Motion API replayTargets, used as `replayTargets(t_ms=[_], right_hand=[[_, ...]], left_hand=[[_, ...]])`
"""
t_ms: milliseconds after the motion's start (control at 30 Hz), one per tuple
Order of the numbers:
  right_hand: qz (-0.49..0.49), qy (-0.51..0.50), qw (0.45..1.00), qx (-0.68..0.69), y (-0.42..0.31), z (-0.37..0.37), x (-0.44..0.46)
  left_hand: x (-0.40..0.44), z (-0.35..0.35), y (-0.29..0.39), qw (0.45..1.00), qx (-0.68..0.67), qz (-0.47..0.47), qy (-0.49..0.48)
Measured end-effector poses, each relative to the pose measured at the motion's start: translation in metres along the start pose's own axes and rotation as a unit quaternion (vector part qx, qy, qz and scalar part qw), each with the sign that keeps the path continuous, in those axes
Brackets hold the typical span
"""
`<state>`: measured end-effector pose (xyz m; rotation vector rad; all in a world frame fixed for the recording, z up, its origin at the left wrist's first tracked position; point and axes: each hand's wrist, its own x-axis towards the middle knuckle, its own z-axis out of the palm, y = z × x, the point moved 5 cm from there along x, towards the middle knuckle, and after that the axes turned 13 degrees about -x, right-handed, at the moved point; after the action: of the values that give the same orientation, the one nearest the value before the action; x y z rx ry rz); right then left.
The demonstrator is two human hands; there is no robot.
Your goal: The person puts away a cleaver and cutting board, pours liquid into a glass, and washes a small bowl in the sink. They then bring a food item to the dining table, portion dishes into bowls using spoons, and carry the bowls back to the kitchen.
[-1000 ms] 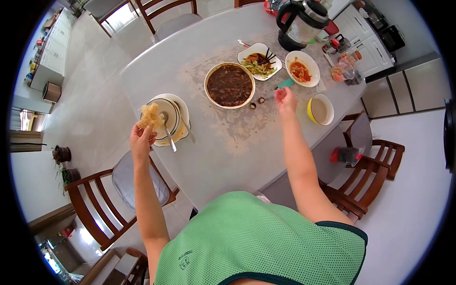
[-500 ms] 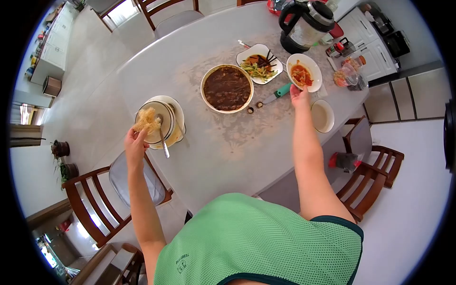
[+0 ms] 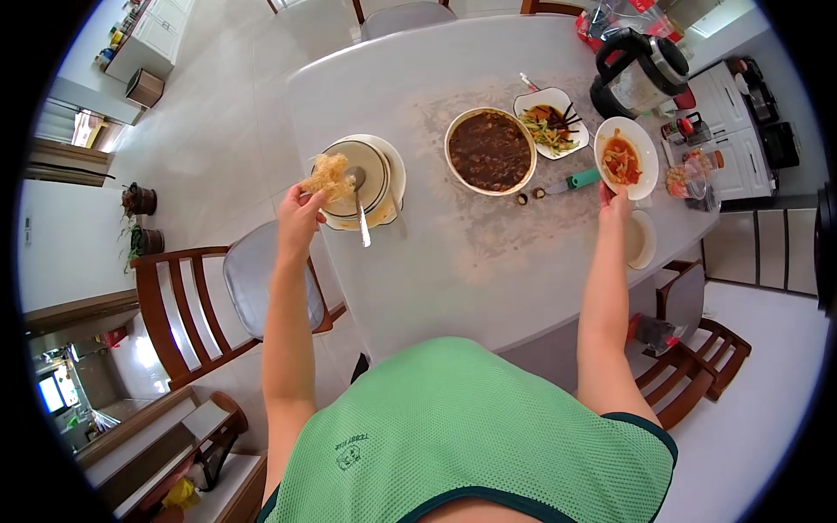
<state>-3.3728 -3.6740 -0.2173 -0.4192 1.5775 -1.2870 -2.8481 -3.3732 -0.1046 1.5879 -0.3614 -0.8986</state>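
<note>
My left hand (image 3: 302, 218) pinches a pale yellow, fibrous-looking clump (image 3: 330, 177) over the left edge of a stack of bowls (image 3: 373, 202). A metal spoon (image 3: 361, 213) leans in the top bowl, its handle pointing toward me. On the right, my right hand (image 3: 615, 205) grips the near rim of a white bowl (image 3: 645, 174) with red sauce and food bits in it. I cannot tell whether this bowl rests on the table. Beside it lies a green-handled knife (image 3: 580, 179). Partly hidden by my right arm is a pale round bowl (image 3: 643, 242).
A round pot of dark brown food (image 3: 491, 150) and a white dish of vegetable strips (image 3: 552, 131) stand mid-table. Two small dark round pieces (image 3: 523, 199) lie near the knife. A glass kettle (image 3: 641, 78) and several jars (image 3: 684, 131) are at the right. Chairs (image 3: 200, 305) surround the table.
The camera view has turned, so most of the table appears farther right. Both hands keep their holds on the clump and the bowl. My right arm now covers more of the pale bowl.
</note>
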Motion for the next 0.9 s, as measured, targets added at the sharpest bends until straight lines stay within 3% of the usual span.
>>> replayTargets(t_ms=[300,367,400,467,533,600,667,700,767,900], right_hand=[[-0.067,-0.141,0.973,-0.170,0.013,-0.029,-0.138],[-0.070,-0.163,0.961,-0.212,0.022,-0.030,-0.172],[-0.071,-0.174,0.956,-0.224,0.027,-0.027,-0.188],[-0.058,-0.210,0.944,-0.246,0.041,-0.025,-0.217],[-0.037,-0.227,0.941,-0.247,0.056,-0.021,-0.241],[-0.015,-0.243,0.938,-0.248,0.071,-0.018,-0.263],[0.006,-0.260,0.934,-0.246,0.083,-0.017,-0.278],[0.025,-0.266,0.927,-0.263,0.091,-0.017,-0.285],[0.047,-0.279,0.916,-0.285,0.105,-0.022,-0.291],[0.045,-0.272,0.913,-0.301,0.111,-0.034,-0.304]], left_hand=[[0.021,0.003,-0.019,0.994,0.054,0.062,-0.072],[0.024,-0.003,-0.015,0.959,0.217,0.179,-0.029],[0.022,0.000,-0.012,0.959,0.213,0.182,-0.036],[0.006,-0.013,0.002,0.953,0.199,0.215,0.080],[-0.002,-0.023,-0.008,0.965,0.134,0.208,0.087],[0.008,-0.050,-0.054,0.971,0.036,0.178,0.158],[0.006,-0.056,-0.099,0.992,0.038,0.032,0.114],[0.000,-0.054,-0.105,0.993,0.037,0.033,0.109],[-0.013,-0.032,-0.130,0.981,-0.135,-0.141,0.007],[-0.017,-0.003,-0.134,0.953,-0.238,-0.175,-0.070]])
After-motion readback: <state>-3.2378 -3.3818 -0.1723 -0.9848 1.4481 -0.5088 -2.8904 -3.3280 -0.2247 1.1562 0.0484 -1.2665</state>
